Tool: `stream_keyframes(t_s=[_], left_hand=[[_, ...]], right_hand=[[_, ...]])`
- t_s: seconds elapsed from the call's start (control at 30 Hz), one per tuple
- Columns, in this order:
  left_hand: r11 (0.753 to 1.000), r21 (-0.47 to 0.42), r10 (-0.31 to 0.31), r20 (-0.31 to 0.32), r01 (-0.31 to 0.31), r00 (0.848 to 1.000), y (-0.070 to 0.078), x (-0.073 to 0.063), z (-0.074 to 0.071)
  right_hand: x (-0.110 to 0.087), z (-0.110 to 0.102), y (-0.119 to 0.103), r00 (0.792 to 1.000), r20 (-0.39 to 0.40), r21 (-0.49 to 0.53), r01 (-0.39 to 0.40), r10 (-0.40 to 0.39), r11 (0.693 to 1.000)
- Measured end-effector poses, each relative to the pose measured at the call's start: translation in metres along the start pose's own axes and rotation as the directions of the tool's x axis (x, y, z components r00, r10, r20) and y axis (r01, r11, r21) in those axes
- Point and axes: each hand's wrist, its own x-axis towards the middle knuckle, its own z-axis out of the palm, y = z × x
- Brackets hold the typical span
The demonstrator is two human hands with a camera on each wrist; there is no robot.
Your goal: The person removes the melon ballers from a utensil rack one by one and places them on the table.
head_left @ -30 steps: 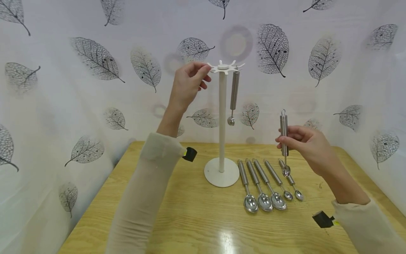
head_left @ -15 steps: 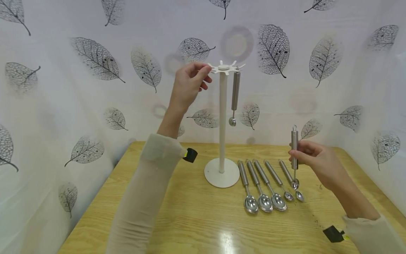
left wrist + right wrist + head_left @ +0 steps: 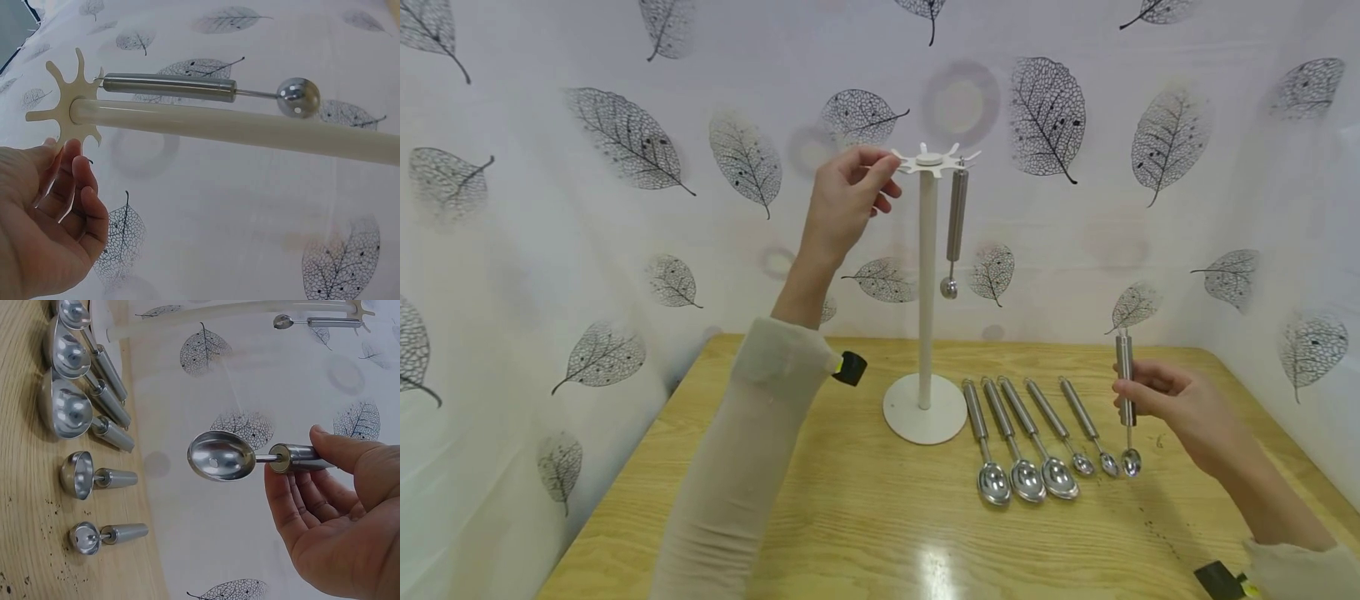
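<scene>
My left hand (image 3: pixel 853 196) pinches one prong of the white hanging rack (image 3: pixel 927 283), at its star-shaped top. From another prong hangs a small steel scoop (image 3: pixel 956 217), bowl down; in the left wrist view this hanging scoop (image 3: pixel 169 87) lies alongside the post. My right hand (image 3: pixel 1180 412) holds another small steel scoop by its handle (image 3: pixel 1125 375), upright with its loop up. The bowl of this held scoop (image 3: pixel 222 456) shows in the right wrist view, with thumb and fingers around the handle. It is close above the table, right of the row of scoops; contact cannot be told.
Several steel scoops (image 3: pixel 1018 425) lie side by side on the wooden table (image 3: pixel 820 500), right of the rack's round base (image 3: pixel 925 425), the larger bowls on the left. A white leaf-patterned curtain (image 3: pixel 737 75) surrounds the table. Dark specks lie near the right side.
My right hand has moved down and to the right with the scoop, from above the row to beside its right end. The left hand keeps its place on the rack.
</scene>
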Motion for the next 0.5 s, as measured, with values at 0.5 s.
stream_keyframes(t_s=[0.5], left_hand=[[1.000,-0.008,0.011,0.001,-0.011,1.000,0.001,-0.002,0.000]], right_hand=[[-0.010,-0.019,0.021,0.994,-0.034,0.021,-0.104,0.105,0.994]])
